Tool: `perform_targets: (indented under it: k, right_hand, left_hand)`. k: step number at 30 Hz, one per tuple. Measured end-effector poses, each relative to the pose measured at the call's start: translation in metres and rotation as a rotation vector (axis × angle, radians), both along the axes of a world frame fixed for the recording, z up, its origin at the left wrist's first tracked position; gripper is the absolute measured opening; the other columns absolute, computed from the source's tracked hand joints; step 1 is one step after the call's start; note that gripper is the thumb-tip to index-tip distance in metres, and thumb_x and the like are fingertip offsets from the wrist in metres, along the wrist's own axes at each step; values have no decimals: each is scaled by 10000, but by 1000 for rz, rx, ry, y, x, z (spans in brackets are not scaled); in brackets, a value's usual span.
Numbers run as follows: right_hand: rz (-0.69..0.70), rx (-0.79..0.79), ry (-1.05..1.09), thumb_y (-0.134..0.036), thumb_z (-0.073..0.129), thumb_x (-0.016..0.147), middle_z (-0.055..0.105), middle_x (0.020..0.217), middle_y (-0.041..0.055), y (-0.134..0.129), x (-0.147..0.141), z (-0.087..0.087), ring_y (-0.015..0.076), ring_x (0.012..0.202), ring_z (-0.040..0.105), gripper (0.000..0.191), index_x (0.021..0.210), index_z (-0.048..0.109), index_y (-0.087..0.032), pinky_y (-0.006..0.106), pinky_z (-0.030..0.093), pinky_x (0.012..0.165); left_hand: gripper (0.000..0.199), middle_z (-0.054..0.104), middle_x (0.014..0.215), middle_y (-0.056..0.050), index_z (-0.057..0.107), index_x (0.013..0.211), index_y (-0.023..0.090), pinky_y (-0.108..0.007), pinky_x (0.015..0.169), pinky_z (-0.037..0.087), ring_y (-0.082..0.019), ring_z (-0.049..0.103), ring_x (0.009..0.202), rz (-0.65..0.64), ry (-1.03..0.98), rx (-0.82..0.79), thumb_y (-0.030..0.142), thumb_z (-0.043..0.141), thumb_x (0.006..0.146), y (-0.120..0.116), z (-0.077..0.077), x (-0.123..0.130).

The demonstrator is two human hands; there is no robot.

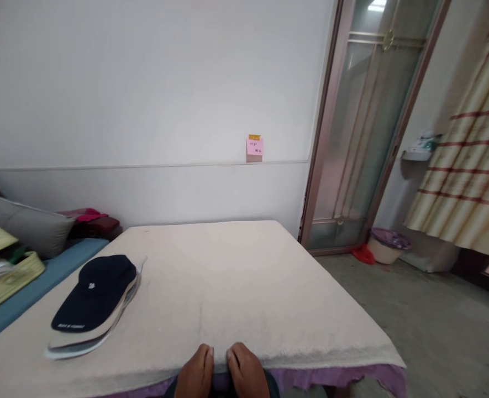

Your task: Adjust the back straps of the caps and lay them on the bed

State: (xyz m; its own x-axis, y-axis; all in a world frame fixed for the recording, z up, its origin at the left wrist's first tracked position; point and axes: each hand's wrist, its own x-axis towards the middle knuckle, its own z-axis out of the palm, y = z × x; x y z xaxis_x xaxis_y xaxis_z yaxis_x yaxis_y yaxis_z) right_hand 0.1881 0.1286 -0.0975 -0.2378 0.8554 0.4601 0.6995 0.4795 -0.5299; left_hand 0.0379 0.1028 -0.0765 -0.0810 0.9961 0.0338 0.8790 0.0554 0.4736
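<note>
Since the left hand (195,373) and right hand (248,373) sit curled at the near edge of the cloth (236,287), can't tell if gripping it, an accidental tug could probably topple the caps (97,293) stacked on its left.

No wording can be read with certainty. Toward eight o'clock, the navy cap (99,290) bears a small white emblem (91,286) on its front and white lettering (71,326) along its brim, too small to tell; near twelve o'clock, a pink note (254,147) carries dark, illegible handwriting (253,144).
</note>
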Motion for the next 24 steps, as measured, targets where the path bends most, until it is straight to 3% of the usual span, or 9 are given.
perform_targets:
  k: [4,12,17,24]
  right_hand:
    - [0,-9,73,-272,339,969,598,634,-9,1,1,0,142,591,577,326,678,474,-217,238,356,552]
    - [21,-56,116,-239,381,942,597,654,-7,-2,-2,-3,153,602,570,288,672,480,-217,250,357,578]
    - [81,-100,116,-237,366,941,608,684,12,-2,-8,-6,168,637,574,280,691,491,-217,261,380,608]
    - [145,-170,123,-200,333,925,632,714,27,-3,-15,-5,186,674,604,248,769,524,-220,273,414,634]
  left_hand:
    - [330,674,802,-39,509,825,258,-241,756,419,-173,651,807,-39,-62,46,272,212,967,-1,-4,-3]
    - [289,629,741,-36,470,747,271,-288,749,399,-201,615,749,21,-197,99,306,260,943,-5,-9,-2]
    - [285,559,687,-4,436,721,264,-284,693,408,-183,556,684,144,-391,159,345,258,928,-6,-5,-11]
    - [357,488,574,29,476,682,231,-275,525,399,-162,485,512,371,-666,208,467,284,869,-14,-10,-52]
